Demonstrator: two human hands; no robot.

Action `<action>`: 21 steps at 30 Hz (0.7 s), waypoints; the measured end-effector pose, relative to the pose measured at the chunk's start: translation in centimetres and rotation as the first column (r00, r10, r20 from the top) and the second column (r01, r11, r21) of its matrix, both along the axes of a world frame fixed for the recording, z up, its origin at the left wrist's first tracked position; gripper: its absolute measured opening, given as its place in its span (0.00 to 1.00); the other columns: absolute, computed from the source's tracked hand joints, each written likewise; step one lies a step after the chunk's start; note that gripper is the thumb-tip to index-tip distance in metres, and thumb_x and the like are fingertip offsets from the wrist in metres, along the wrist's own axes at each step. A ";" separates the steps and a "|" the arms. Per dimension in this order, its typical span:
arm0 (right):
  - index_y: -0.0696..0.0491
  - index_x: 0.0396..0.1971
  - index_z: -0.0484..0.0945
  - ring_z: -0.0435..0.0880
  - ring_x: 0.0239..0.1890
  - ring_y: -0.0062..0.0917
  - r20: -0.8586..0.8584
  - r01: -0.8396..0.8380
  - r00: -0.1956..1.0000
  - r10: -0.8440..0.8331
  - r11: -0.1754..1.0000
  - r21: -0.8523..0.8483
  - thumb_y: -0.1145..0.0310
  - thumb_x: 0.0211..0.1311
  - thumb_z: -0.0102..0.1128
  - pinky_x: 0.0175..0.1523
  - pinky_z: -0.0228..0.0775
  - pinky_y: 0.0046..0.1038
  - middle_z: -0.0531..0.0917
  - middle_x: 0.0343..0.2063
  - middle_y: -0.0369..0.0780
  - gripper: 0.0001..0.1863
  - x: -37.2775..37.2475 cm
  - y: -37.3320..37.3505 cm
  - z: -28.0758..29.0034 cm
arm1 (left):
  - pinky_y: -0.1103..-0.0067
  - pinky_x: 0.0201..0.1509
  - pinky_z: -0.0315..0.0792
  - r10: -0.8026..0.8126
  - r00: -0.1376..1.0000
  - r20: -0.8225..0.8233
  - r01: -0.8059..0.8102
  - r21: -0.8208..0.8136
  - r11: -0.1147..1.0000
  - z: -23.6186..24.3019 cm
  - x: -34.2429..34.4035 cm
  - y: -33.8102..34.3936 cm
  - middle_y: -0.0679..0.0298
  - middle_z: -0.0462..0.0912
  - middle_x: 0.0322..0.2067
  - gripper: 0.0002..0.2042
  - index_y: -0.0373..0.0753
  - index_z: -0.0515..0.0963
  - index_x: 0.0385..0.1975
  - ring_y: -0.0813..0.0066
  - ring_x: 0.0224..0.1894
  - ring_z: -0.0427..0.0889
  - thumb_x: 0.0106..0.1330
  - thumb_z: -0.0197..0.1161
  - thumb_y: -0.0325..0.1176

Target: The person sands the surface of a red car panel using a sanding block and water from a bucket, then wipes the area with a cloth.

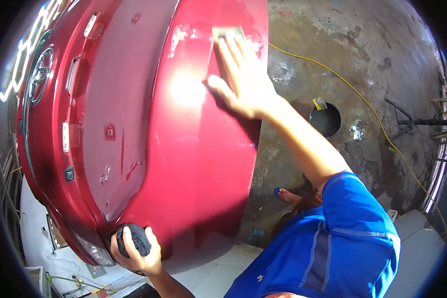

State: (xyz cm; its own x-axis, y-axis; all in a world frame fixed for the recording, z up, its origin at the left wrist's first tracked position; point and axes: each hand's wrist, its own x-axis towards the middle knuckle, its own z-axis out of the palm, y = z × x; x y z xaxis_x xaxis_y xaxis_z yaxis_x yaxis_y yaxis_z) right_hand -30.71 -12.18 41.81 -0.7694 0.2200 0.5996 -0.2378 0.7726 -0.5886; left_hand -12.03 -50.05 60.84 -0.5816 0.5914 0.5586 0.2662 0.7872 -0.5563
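Note:
My right hand [243,79] lies flat on the red car bumper [184,149]. Its fingers press a yellow-edged, dull green piece of sandpaper [222,33] against the panel, with the thumb out to the left. Pale, whitish wet patches show on the paint around the sandpaper. At the lower left, my left hand [149,252] is closed round a black sponge [138,241], by the bumper's near corner and beside the car's lamp [92,252]. The sponge's underside is hidden.
A dark round bucket [328,121] stands on the wet concrete floor with a yellow-green piece [320,103] at its rim. A yellow cable [355,89] runs across the floor. Farther right is a dark metal stand [412,120]. My sandalled foot [286,194] is below the bumper's edge.

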 end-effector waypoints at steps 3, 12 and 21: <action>0.67 0.77 0.58 0.52 0.82 0.57 0.040 -0.077 0.996 0.079 0.995 -0.064 0.43 0.72 0.61 0.84 0.43 0.54 0.58 0.78 0.61 0.49 5.4 -2.2 -0.4 | 0.53 0.55 0.73 -0.018 0.982 0.190 0.040 -0.113 0.993 -0.5 -2.3 6.3 0.50 0.81 0.51 0.34 0.43 0.86 0.50 0.49 0.51 0.80 0.50 0.82 0.62; 0.64 0.79 0.56 0.48 0.84 0.58 0.033 -0.091 0.995 0.095 0.992 -0.091 0.39 0.72 0.59 0.84 0.41 0.54 0.54 0.80 0.61 0.51 6.3 -2.2 -0.1 | 0.58 0.54 0.74 -0.285 0.932 0.225 0.351 -0.357 0.866 -0.4 -25.0 26.1 0.60 0.81 0.49 0.15 0.47 0.85 0.46 0.61 0.53 0.81 0.65 0.72 0.47; 0.63 0.75 0.61 0.73 0.68 0.53 -0.161 0.011 0.981 -0.110 0.856 -0.516 0.50 0.60 0.80 0.72 0.66 0.48 0.73 0.66 0.58 0.52 6.1 -0.4 -2.8 | 0.57 0.57 0.74 -0.240 0.915 0.325 0.332 -0.267 0.905 -2.5 -27.5 30.7 0.61 0.82 0.48 0.13 0.50 0.84 0.45 0.60 0.53 0.83 0.66 0.72 0.47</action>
